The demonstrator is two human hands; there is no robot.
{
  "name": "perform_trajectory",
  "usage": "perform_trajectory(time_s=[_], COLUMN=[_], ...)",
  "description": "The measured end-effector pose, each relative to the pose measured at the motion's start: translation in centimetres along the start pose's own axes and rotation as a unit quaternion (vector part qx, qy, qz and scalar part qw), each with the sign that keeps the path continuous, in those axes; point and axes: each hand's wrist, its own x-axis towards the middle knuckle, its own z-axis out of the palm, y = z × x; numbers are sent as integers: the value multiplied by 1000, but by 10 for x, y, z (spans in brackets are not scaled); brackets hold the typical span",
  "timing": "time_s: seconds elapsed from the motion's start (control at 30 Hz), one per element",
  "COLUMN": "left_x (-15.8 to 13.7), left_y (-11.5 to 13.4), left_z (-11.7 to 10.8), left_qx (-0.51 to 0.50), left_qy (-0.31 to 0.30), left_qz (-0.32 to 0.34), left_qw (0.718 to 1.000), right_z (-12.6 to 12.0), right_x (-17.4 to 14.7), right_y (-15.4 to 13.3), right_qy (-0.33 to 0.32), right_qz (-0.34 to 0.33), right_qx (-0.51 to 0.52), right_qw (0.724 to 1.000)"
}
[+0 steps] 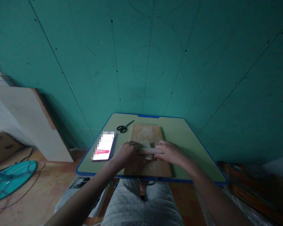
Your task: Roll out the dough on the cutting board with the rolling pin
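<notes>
We hold the rolling pin (147, 151) by its ends, left hand (129, 150) and right hand (167, 152) each closed on it, its long axis running crosswise from one to the other, the pale dough (145, 144) lying beneath it between our hands, neither clearly nearer.

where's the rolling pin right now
In the head view's lower middle, the rolling pin lies crosswise over a pale dough-like piece on the wooden board, held between the left hand and right hand.
</notes>
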Motion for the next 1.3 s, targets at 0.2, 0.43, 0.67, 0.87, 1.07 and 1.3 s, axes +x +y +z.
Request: perform_trajectory(time_s=[0.2, 0.43, 0.67, 0.87, 1.07, 1.3], left_x=[9, 4, 0, -5, 7, 37], left_y=[13, 20, 24, 32, 24, 9], left_z=[-3, -24, -12, -6, -4, -8], left_qx=[28, 79, 79, 99, 84, 90], left_qy=[30, 21, -26, 10, 13, 5], left_qz=[-25, -155, -166, -145, -176, -199], left_qw=[999, 985, 983, 984, 981, 976], right_z=[-9, -10, 7, 22, 16, 6], right_x=[-7, -2, -2, -14, -2, 30], right_y=[-2, -19, -30, -39, -31, -13], right_qy=[-1, 49, 68, 101, 87, 47], right_qz=[27, 23, 147, 197, 212, 290], right_qx=[-13, -26, -67, -100, -84, -50], right_qw=[1000, 998, 985, 970, 970, 955])
